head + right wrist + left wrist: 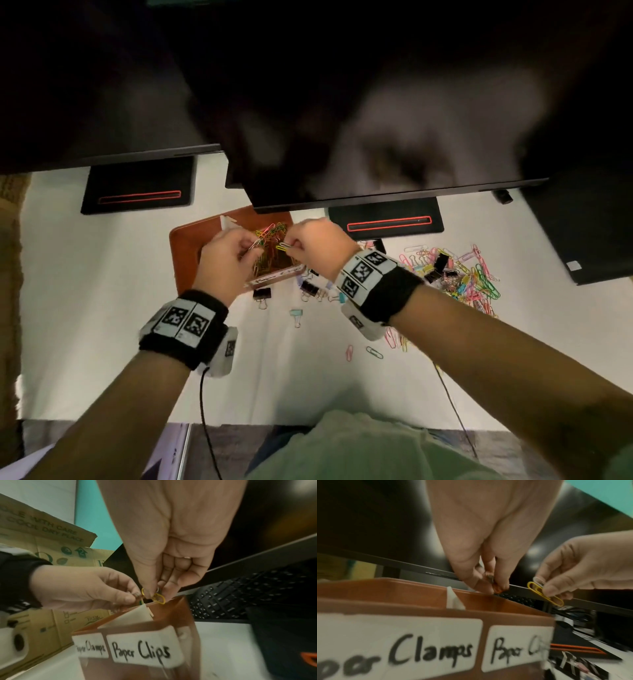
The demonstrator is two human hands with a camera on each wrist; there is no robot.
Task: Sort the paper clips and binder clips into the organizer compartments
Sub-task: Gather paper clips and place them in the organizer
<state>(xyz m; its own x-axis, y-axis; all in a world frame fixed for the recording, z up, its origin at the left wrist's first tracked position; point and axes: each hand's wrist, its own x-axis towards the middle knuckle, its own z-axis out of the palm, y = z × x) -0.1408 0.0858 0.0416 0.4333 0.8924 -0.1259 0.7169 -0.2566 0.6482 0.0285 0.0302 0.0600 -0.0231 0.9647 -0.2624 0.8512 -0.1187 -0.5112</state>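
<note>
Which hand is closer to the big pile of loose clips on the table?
Right. The right hand is over the organizer, on the side toward the loose clip pile; the left hand is farther, on the right hand's other side.

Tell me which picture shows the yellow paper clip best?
The left wrist view. There the yellow paper clip is big and sharp, pinched by the right hand. In the right wrist view the fingers hide most of it. In the head view it is tiny, above the organizer.
</note>
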